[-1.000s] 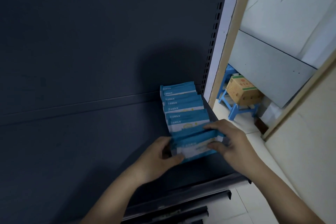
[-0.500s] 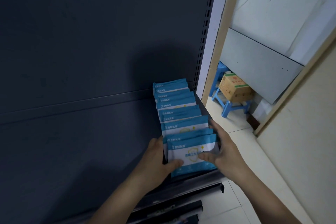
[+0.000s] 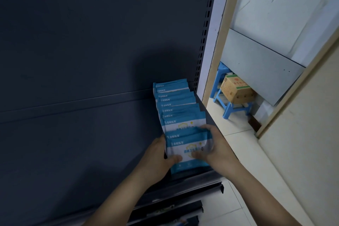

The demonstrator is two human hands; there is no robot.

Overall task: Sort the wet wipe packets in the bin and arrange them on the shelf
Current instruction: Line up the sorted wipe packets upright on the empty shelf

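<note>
Blue-and-white wet wipe packets [image 3: 175, 105] stand in an overlapping row at the right end of the dark shelf [image 3: 82, 143], running toward 12 o'clock. The left hand [image 3: 159, 154] grips the front packet [image 3: 187, 149] at its 9 o'clock edge and the right hand [image 3: 219, 149] at 3 o'clock, thumbs pressed on its face. Arranging appears under way; the next move calls for squaring this packet against the row, then letting go.
</note>
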